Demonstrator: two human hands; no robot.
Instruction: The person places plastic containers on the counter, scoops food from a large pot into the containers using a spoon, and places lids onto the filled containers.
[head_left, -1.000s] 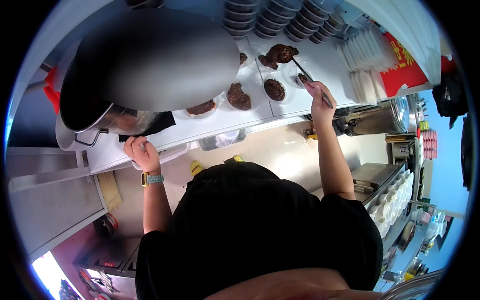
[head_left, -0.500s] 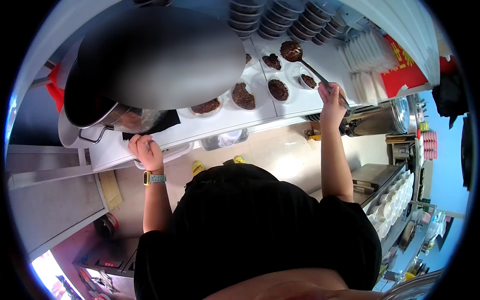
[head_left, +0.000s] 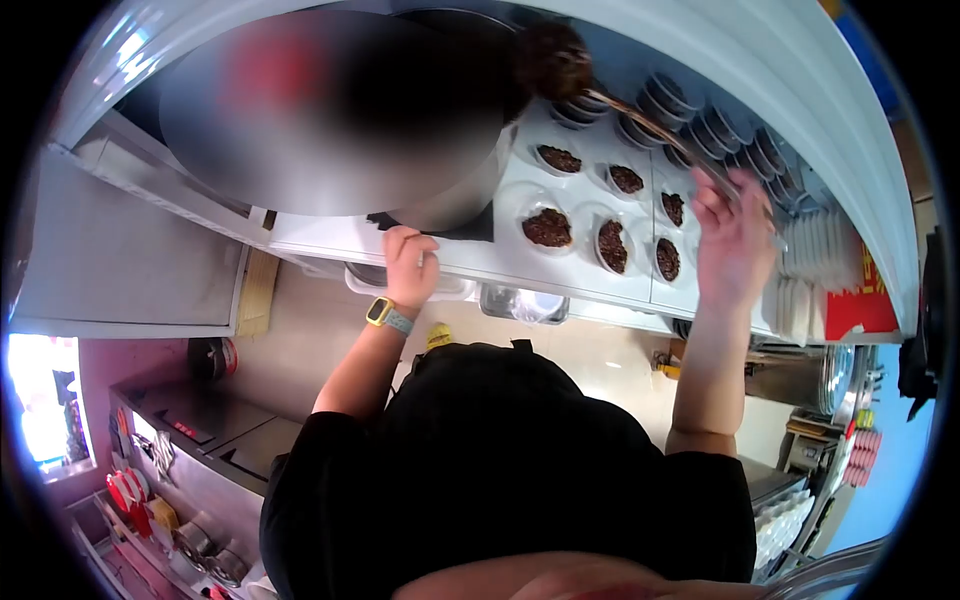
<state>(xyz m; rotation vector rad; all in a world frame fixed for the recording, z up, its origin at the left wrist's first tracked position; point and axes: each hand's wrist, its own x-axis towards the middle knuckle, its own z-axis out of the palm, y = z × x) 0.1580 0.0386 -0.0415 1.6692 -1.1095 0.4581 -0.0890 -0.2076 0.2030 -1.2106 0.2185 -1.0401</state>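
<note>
My right hand (head_left: 735, 235) grips the handle of a ladle (head_left: 650, 125), raised over the far side of the counter. Dark, chunky sauce fills the ladle's bowl, beside the rim of a large pot (head_left: 448, 212). A blurred patch covers most of that pot. Below the ladle, several clear plastic bowls (head_left: 547, 232) stand on the white counter (head_left: 590, 285), each with a portion of the dark sauce. My left hand (head_left: 408, 265) rests at the counter's front edge, fingers curled in, close to the black mat (head_left: 475, 230) under the pot. It holds no visible object.
Stacked bowls (head_left: 700, 130) line the back of the counter. Piles of white lids (head_left: 815, 260) and a red packet (head_left: 862, 312) stand at its right end. A grey tray (head_left: 525, 303) sits beneath the front edge. The white shelf frame (head_left: 680, 60) curves overhead.
My right hand has lifted the ladle from among the bowls toward the pot. The view has swung left, so bowls and counter appear farther right. My left hand stays at the counter edge.
</note>
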